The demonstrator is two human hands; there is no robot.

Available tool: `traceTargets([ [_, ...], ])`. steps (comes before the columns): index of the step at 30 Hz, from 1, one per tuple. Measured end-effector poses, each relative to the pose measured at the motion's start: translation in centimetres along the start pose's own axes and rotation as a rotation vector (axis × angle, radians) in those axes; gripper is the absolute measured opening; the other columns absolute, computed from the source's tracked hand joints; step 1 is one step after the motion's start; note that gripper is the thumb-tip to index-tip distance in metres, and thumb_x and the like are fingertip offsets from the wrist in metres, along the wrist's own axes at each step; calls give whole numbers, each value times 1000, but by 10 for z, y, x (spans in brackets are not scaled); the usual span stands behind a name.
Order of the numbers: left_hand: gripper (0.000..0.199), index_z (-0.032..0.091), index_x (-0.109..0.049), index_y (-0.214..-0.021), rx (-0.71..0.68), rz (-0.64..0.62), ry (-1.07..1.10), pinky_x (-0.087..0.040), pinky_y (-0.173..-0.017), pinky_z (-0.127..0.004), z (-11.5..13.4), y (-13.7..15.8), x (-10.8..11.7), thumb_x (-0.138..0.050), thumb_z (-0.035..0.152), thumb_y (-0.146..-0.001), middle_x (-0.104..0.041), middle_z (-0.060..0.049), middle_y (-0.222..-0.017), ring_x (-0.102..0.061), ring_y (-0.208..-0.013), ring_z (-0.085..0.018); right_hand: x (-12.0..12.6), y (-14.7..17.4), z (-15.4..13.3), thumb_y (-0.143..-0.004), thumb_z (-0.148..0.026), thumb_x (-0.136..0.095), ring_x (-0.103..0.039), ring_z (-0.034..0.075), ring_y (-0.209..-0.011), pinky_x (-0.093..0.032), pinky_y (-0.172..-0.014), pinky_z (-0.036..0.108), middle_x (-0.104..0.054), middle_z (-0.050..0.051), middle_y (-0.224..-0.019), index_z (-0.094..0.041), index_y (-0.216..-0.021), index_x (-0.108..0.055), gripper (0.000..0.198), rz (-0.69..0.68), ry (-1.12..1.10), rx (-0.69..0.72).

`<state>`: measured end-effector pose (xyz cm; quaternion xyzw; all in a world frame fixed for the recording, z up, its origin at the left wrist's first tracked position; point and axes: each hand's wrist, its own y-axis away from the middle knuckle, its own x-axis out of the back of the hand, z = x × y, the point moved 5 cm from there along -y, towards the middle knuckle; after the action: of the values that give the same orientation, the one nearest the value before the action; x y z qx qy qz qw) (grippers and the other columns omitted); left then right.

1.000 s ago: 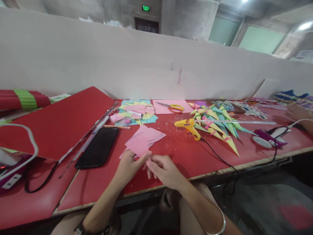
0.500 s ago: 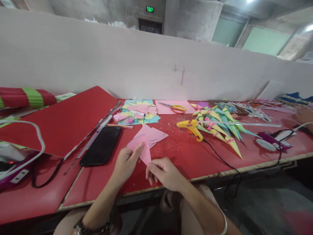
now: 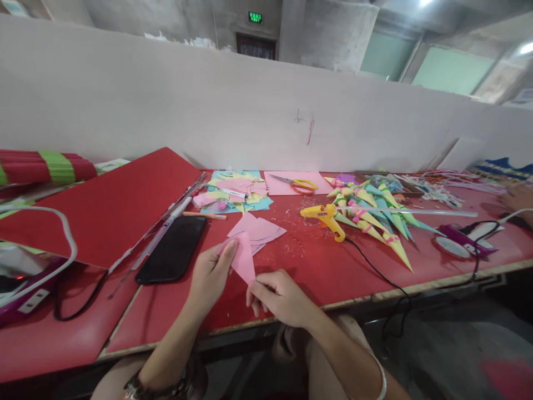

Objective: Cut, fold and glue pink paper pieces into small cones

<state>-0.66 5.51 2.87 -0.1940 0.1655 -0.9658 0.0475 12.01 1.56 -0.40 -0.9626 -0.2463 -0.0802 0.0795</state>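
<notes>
A piece of pink paper, curled or folded toward a point at its lower end, is held between both hands above the table's front part. My left hand grips its upper left side, thumb on top. At the lower tip, my right hand pinches the paper between thumb and fingers. Just beyond lie flat pink paper pieces with dark curved lines drawn on them. A black phone rests left of my left hand. To the right lies a yellow glue gun with a long clear glue stick.
Behind are paper scraps and scissors on a pink sheet. Several decorated paper cones pile up at right. The glue gun's black cord hangs over the table edge. Another person's hand shows at far right.
The held pink paper has turned and looks narrower, its upper part drawn in toward my left thumb. Both hands have shifted slightly left; the things on the table stay put.
</notes>
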Motion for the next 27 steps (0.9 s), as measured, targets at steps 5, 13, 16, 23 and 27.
traceTargets([
  [5,37,19,-41,-46,79,-43,108,-33,-40,-20,0,2,-6,-50,44,-71,-42,4,-41,-39,-41,-9,-2,-1,3,-88,-25,-39,-45,6,-46,-35,-48,16,-53,-2,-53,-13,-67,-58,31,-17,2,-11],
  [13,22,17,-54,-59,66,-200,224,-42,-55,-24,3,9,-17,-50,33,-74,-54,0,-57,-51,-56,-13,-4,-2,5,-89,-28,-38,-45,6,-47,-36,-48,17,-53,-2,-52,-13,-66,-59,34,-33,11,-2],
  [16,26,18,-49,-56,52,-280,309,-40,-54,-24,3,10,-21,-46,33,-77,-49,2,-54,-47,-54,-12,-6,-1,5,-89,-27,-39,-46,6,-47,-37,-49,16,-52,-2,-53,-14,-66,-58,32,-64,1,-14],
  [23,17,18,-49,-59,42,-323,386,-37,-52,-23,7,10,-23,-50,29,-72,-48,2,-57,-45,-54,-11,-9,-2,6,-88,-24,-39,-45,6,-46,-36,-49,16,-51,-3,-52,-13,-68,-59,31,-86,-37,10],
  [27,14,18,-49,-63,45,-379,414,-35,-49,-22,7,11,-23,-53,29,-70,-47,3,-55,-44,-52,-11,-9,-2,3,-89,-28,-38,-46,6,-46,-36,-49,16,-51,-2,-52,-14,-68,-59,33,-80,-10,32],
])
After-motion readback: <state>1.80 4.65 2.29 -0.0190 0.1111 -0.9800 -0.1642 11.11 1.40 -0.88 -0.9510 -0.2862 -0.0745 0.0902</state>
